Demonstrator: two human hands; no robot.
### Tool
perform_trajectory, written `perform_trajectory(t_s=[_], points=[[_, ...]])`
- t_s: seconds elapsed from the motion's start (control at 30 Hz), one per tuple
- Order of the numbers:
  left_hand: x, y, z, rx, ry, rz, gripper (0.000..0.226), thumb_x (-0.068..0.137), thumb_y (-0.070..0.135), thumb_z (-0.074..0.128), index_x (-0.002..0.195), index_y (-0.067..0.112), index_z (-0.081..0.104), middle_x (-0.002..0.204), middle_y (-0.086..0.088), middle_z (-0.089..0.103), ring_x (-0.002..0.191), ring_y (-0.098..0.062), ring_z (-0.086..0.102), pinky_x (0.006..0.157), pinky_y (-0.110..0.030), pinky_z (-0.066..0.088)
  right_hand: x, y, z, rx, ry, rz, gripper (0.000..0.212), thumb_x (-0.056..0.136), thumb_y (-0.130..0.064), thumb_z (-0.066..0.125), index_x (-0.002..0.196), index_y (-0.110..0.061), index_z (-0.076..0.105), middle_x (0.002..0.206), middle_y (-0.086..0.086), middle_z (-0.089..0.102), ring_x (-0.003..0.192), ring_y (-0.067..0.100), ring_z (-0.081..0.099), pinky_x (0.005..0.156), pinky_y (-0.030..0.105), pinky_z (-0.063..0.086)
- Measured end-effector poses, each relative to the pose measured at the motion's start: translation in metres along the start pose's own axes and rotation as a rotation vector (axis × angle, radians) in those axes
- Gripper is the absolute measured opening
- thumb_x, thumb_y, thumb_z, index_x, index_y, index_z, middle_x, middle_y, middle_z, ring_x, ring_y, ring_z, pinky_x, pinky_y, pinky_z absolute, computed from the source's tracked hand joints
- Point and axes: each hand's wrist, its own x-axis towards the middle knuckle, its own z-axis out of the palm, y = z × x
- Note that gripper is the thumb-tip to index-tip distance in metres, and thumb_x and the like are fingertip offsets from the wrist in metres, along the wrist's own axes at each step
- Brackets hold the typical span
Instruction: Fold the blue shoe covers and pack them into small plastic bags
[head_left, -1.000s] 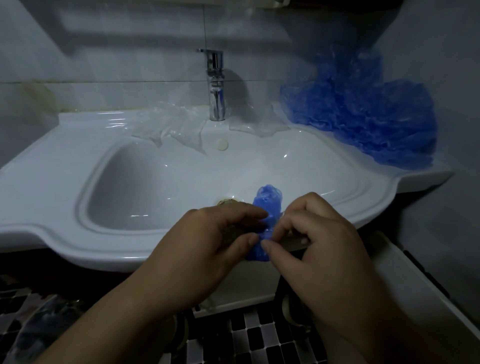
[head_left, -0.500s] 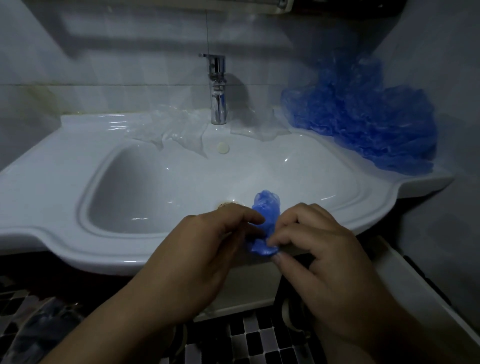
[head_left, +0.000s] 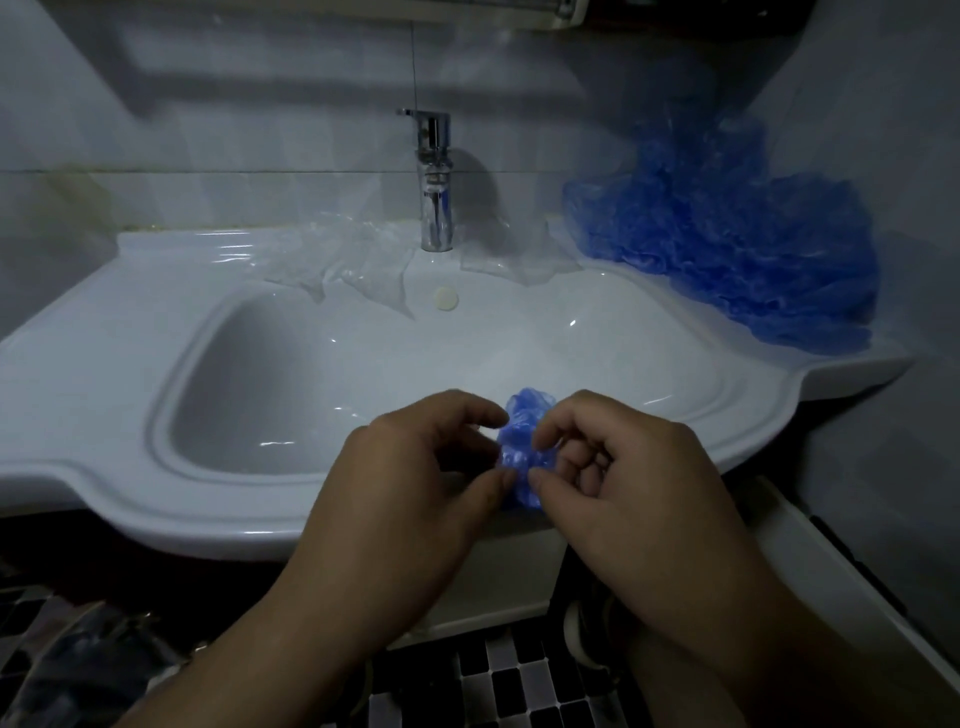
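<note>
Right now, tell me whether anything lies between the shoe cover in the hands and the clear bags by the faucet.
Nothing visible does. The left hand and right hand pinch the shoe cover above the front rim of the basin; the clear bags lie on the back ledge beside the faucet. Only bare porcelain lies between.

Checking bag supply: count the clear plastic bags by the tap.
2 visible: left bag left of the tap, right bag right of it, both on the sink ledge. Others may lie overlapped.
</note>
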Motion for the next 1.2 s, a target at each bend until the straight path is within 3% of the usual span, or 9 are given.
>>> perform_trajectory(t_s=[0.13,0.23,0.37,0.5,0.63,0.8,0.9,1.03,1.2], points=[[0.001,-0.001,0.002,0.033,0.030,0.037,0.027,0.078,0.009,0.076,0.089,0.033,0.068,0.084,0.015,0.072,0.073,0.004,0.068,0.064,-0.014,0.050,0.003,-0.001,0.001,-0.115,-0.008,-0.025,0.018,0.079,-0.023,0.075,0.083,-0.035,0.061,0.074,-0.011,0.055,0.069,0.002,0.055,0.059,0.012,0.042],[0.004,-0.006,0.003,0.194,0.016,0.169,0.014,0.080,0.020,0.069,0.083,0.033,0.073,0.084,0.018,0.067,0.079,0.003,0.064,0.070,-0.016,0.048,0.002,0.003,0.001,-0.191,-0.017,-0.080,0.001,0.083,-0.032,0.068,0.082,-0.032,0.068,0.085,-0.014,0.052,0.075,0.002,0.055,0.065,0.018,0.046],[0.005,-0.009,-0.001,0.245,-0.109,0.288,0.026,0.080,0.030,0.058,0.104,0.038,0.062,0.103,0.019,0.064,0.091,0.004,0.061,0.080,-0.019,0.048,-0.004,0.003,-0.004,-0.242,-0.072,-0.111,0.037,0.071,-0.062,0.054,0.088,-0.033,0.069,0.087,-0.018,0.052,0.086,0.002,0.053,0.070,0.024,0.048],[0.002,-0.005,-0.010,0.284,-0.168,0.328,0.032,0.070,0.025,0.060,0.100,0.033,0.067,0.095,0.016,0.067,0.087,-0.002,0.062,0.074,-0.027,0.050,-0.004,0.008,-0.009,-0.199,-0.062,-0.167,0.021,0.077,-0.046,0.059,0.084,-0.031,0.071,0.084,-0.016,0.054,0.084,0.005,0.055,0.068,0.028,0.050],[-0.002,-0.003,-0.011,0.263,-0.114,0.284,0.026,0.078,0.045,0.054,0.102,0.037,0.063,0.085,0.016,0.065,0.079,0.000,0.061,0.068,-0.022,0.047,-0.005,0.009,-0.012,-0.059,-0.085,-0.176,0.017,0.085,-0.036,0.053,0.079,-0.027,0.065,0.083,-0.013,0.056,0.086,0.011,0.057,0.071,0.030,0.046],[0.002,-0.007,-0.002,0.274,-0.055,0.153,0.024,0.088,0.047,0.054,0.074,0.035,0.069,0.076,0.011,0.055,0.072,-0.005,0.054,0.060,-0.014,0.036,-0.001,0.004,-0.007,-0.070,-0.039,-0.047,0.028,0.087,-0.042,0.052,0.066,-0.024,0.057,0.071,-0.008,0.053,0.072,0.009,0.054,0.064,0.030,0.045],[0.006,-0.003,0.002,0.267,0.003,0.006,0.023,0.081,0.049,0.057,0.070,0.035,0.071,0.077,0.010,0.055,0.071,-0.004,0.054,0.060,-0.020,0.038,0.004,-0.001,-0.002,-0.140,0.026,0.075,0.031,0.083,-0.042,0.059,0.061,-0.019,0.058,0.065,-0.005,0.055,0.064,0.009,0.053,0.058,0.026,0.044],[0.012,-0.001,0.009,0.376,0.086,-0.079,0.028,0.075,0.055,0.059,0.070,0.031,0.071,0.077,0.011,0.049,0.069,-0.003,0.049,0.054,-0.013,0.028,0.007,-0.005,0.007,-0.253,0.097,0.096,0.034,0.080,-0.042,0.067,0.060,-0.019,0.053,0.060,-0.004,0.054,0.058,0.009,0.052,0.056,0.029,0.047],[0.009,-0.004,0.011,0.348,0.120,-0.041,0.016,0.076,0.042,0.072,0.079,0.036,0.058,0.084,0.015,0.049,0.079,-0.002,0.048,0.059,-0.014,0.031,0.005,0.005,0.005,-0.100,0.064,-0.056,0.008,0.082,-0.028,0.072,0.083,-0.030,0.065,0.085,-0.015,0.056,0.083,0.004,0.056,0.069,0.022,0.049]])
